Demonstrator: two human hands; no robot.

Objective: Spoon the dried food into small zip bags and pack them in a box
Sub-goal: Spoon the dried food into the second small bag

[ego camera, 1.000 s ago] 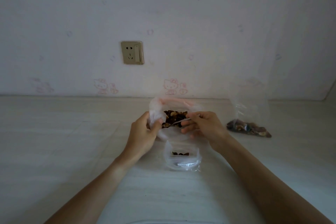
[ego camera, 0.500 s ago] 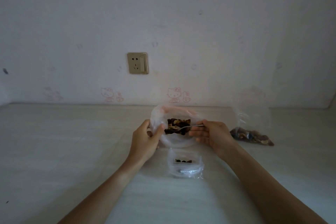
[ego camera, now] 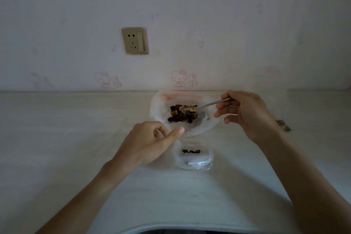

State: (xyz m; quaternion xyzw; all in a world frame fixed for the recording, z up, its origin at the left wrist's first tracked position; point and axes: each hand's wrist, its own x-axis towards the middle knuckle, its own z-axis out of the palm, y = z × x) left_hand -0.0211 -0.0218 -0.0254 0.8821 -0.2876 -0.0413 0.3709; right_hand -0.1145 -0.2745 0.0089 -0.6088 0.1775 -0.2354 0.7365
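Whereas both hands met before, right hand (ego camera: 245,114) pinching spoon (ego camera: 212,103) has withdrawn, left hand (ego camera: 150,142) pinching bag (ego camera: 161,108).

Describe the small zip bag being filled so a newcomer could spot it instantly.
Start at the beige wall socket and drop to the pale wooden tabletop. There the large clear plastic bag of dark dried food lies open, a metal spoon dipped in. The small clear zip bag lies just nearer the person: far smaller, holding only a thin strip of dark pieces, no hand on it.
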